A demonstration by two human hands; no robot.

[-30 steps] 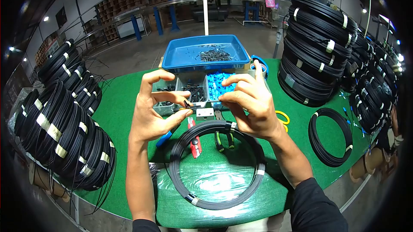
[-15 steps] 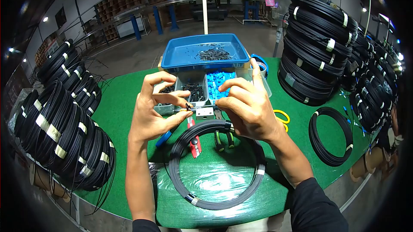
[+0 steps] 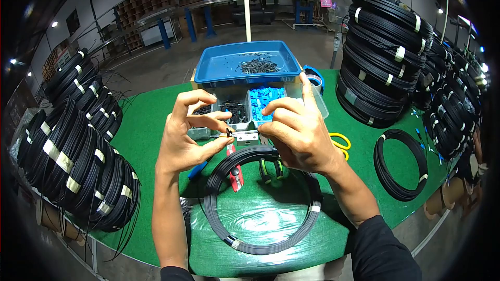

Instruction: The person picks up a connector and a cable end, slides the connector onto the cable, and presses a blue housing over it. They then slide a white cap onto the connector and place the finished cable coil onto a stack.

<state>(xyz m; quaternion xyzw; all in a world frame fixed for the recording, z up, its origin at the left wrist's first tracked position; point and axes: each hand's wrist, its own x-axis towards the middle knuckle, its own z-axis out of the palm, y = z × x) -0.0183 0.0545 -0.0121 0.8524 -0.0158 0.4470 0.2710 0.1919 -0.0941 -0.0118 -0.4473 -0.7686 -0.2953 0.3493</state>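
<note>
My left hand (image 3: 185, 137) pinches a small black piece (image 3: 229, 132) between thumb and fingertips, above the bins. To its right, my right hand (image 3: 302, 135) has its thumb and fingers pressed together at the end of a thin, pale item that reaches toward the black piece; its exact shape is too small to tell. Just below the fingertips is a small metal block (image 3: 247, 138). Under both hands a coil of black cable (image 3: 212, 203) lies on the green table (image 3: 156, 109), with a red cutter (image 3: 236, 176) and green-black handled pliers (image 3: 265, 171) within its ring.
Bins of black parts (image 3: 235, 111) and blue connectors (image 3: 260, 101) stand before a blue tray (image 3: 208, 72). Tall cable stacks rise at left (image 3: 78, 166) and right (image 3: 383, 62). Yellow-handled scissors (image 3: 341, 143) and a smaller coil (image 3: 379, 169) lie at right.
My right hand has moved slightly left and down, toward my left hand. The thin item now shows between the two hands' fingertips. My left hand has hardly moved.
</note>
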